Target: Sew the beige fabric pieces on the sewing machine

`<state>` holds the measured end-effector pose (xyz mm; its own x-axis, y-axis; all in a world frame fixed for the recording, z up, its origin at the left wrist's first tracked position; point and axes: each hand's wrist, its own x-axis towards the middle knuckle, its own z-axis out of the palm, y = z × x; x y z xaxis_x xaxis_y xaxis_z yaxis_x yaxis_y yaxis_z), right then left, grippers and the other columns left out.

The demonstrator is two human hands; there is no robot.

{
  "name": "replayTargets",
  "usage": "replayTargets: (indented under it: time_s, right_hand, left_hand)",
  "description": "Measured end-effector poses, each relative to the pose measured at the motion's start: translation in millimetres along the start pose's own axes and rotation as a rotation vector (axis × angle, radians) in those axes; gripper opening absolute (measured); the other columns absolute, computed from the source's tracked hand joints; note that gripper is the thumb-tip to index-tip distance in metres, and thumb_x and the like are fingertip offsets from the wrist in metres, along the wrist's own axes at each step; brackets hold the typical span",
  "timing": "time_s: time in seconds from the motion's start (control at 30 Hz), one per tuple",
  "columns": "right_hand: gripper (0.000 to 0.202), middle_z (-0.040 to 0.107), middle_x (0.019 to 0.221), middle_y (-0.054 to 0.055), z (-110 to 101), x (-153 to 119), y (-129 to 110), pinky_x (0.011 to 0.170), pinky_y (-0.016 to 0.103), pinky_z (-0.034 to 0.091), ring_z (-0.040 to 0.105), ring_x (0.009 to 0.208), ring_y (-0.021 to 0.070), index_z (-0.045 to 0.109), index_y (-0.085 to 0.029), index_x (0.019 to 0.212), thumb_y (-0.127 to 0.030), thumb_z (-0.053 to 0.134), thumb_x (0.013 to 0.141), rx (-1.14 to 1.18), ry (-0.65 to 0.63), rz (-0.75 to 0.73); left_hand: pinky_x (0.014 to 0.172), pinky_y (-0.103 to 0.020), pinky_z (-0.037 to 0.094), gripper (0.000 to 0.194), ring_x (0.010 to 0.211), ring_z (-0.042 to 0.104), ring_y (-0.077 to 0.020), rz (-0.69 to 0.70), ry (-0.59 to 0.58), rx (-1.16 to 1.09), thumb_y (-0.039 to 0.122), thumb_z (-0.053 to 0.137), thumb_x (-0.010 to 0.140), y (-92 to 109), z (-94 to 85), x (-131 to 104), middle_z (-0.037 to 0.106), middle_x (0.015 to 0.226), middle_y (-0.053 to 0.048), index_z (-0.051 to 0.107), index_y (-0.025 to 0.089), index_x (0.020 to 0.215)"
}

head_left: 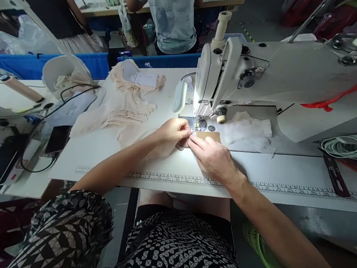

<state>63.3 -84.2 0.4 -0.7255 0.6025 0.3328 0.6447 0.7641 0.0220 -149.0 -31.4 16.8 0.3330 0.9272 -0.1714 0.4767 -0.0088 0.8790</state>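
Observation:
Just in front of the sewing machine's (217,76) lit needle area, my left hand (174,132) pinches the edge of a thin pale beige fabric piece (163,150). The cloth trails left and partly under my left forearm. My right hand (210,155) meets the left one at the same edge, its thumb and fingers closed on the fabric. The exact fold between the fingertips is too small to make out. A brown flat piece (212,135) lies on the machine bed behind my right fingers. The presser foot (198,121) stands just beyond my fingertips.
Stacked beige fabric pieces (126,113) lie to the left. Pale scraps (248,127) rest under the machine arm. A printed ruler (199,181) runs along the table's front edge. At right are thread snips (337,173) and coiled cord (353,145). Two people are beyond the table.

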Motion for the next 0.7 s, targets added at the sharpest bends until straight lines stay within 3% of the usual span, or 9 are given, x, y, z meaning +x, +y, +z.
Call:
replayTargets:
  time_s: [0.17, 0.4, 0.7]
  right_hand:
    - [0.040, 0.077, 0.120, 0.010, -1, -1, -1, 0.068, 0.039, 0.045, 0.054, 0.081, 0.0225, 0.072, -0.012, 0.132, -0.013, 0.041, 0.106, -0.006, 0.010, -0.007]
    - [0.044, 0.076, 0.128, 0.013, -3, 0, -3, 0.070, 0.041, 0.049, 0.057, 0.083, 0.0239, 0.074, -0.012, 0.131, -0.012, 0.039, 0.105, -0.007, -0.037, 0.007]
    - [0.047, 0.075, 0.131, 0.012, -7, -3, 3, 0.076, 0.041, 0.053, 0.063, 0.091, 0.0254, 0.075, -0.015, 0.127, -0.009, 0.038, 0.099, 0.089, -0.044, 0.094]
  left_hand:
    - [0.059, -0.026, 0.055, 0.021, 0.062, 0.066, -0.0138, 0.014, -0.070, -0.161, 0.030, 0.071, 0.092, 5, -3.1, -2, 0.069, 0.068, -0.003, 0.060, 0.018, 0.080]
    - [0.067, -0.027, 0.054, 0.010, 0.074, 0.070, -0.0178, -0.047, 0.091, 0.288, 0.023, 0.063, 0.090, 12, 3.9, -5, 0.074, 0.077, -0.002, 0.063, 0.019, 0.081]
    - [0.066, -0.026, 0.050, 0.010, 0.074, 0.068, -0.0173, -0.056, 0.073, 0.356, 0.021, 0.062, 0.087, 15, 2.9, -2, 0.074, 0.079, -0.001, 0.061, 0.020, 0.077]
